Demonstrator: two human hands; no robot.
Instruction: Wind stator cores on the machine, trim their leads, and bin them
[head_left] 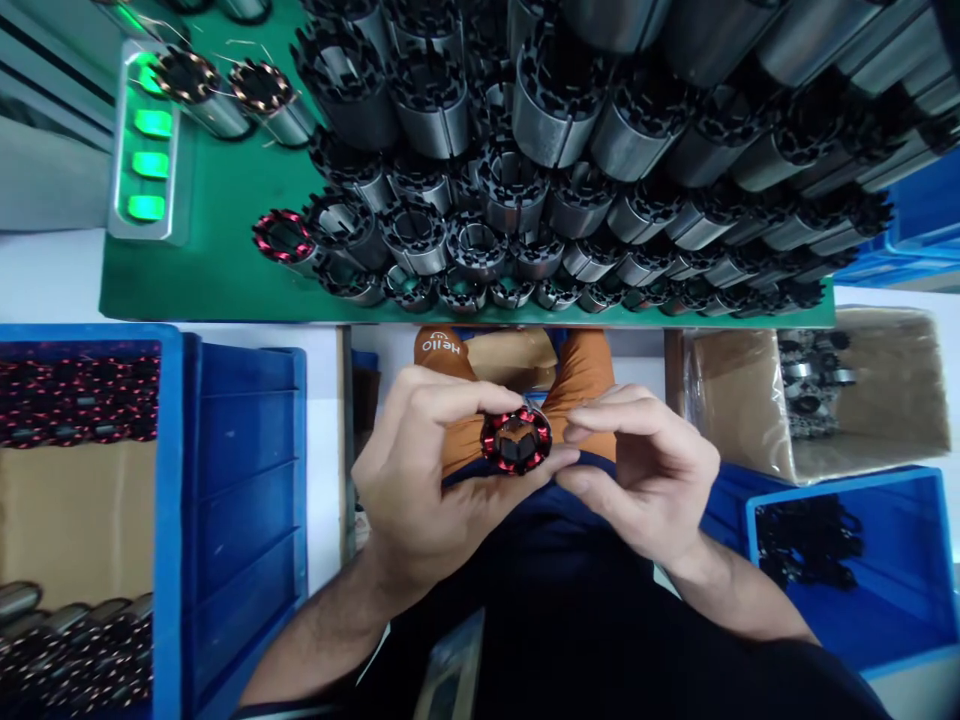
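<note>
Between the thumb and index finger of my left hand [442,470] is a ring-shaped stator with red windings [517,440], its open end facing up toward the camera. My right hand [645,460] is just right of it, thumb and fingers curled with a gap between them and nothing visible in it. Its fingertips are close to my left thumb tip. Beyond both hands, a green table [217,285] bears rows of metal cores with black slotted ends [480,245]. One core with red windings [283,236] stands at their left end.
Two copper-wound cores [262,90] stand beside a panel with green lights [150,163]. A blue crate [169,500] of wound cores is at left. At right are a lined box [870,455] with metal parts and a blue bin [847,480] with black parts.
</note>
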